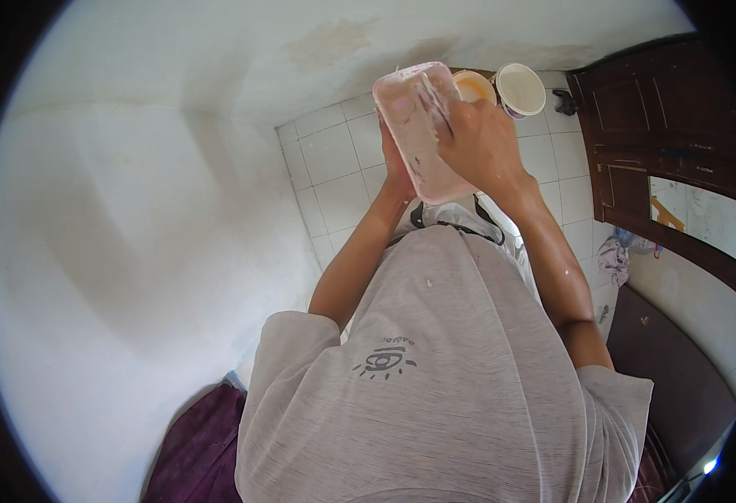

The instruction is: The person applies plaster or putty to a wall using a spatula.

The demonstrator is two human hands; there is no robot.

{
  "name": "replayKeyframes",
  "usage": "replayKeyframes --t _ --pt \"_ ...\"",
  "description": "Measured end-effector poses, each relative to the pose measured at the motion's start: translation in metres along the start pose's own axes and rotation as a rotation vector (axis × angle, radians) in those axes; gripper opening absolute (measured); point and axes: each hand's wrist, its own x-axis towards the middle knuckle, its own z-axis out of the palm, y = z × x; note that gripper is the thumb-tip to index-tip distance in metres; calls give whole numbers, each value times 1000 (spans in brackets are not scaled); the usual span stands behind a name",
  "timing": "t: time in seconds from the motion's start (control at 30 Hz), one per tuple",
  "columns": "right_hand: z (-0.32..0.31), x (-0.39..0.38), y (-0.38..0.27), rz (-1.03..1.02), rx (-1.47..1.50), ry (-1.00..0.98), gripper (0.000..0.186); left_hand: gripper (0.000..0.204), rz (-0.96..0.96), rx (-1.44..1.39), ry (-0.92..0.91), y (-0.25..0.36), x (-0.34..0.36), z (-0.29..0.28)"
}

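Note:
A pale pink rectangular plastic tray (425, 178) is held up in front of me, tilted, with white smears across its inside and along its rim. My left hand (394, 163) grips it from the left side, its fingers mostly hidden beneath. Over the tray's right edge, my right hand (487, 142) is closed, its fingertips down by the white smears. Whatever it holds is hidden behind the fingers, though a small dark bit shows beside them. White specks dot my right forearm.
Beyond my right hand, a white bucket (526, 111) and an orange-toned tub (474, 76) stand on the white tiled floor (330, 159). A dark wooden cabinet (628, 113) lines the right side. The patchy white wall (133, 243) is close on my left, with purple cloth (196, 444) below.

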Motion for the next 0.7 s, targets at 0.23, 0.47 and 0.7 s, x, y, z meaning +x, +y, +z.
replayKeyframes --t 0.23,0.47,0.7 --pt "-5 -6 0 -24 19 -98 21 76 -35 -190 -70 -2 2 -9" --pt "6 -2 -4 31 144 -39 21 85 -76 -130 67 -4 13 -5" --pt "4 -9 28 117 107 14 22 87 -87 -126 -53 -4 13 -9"
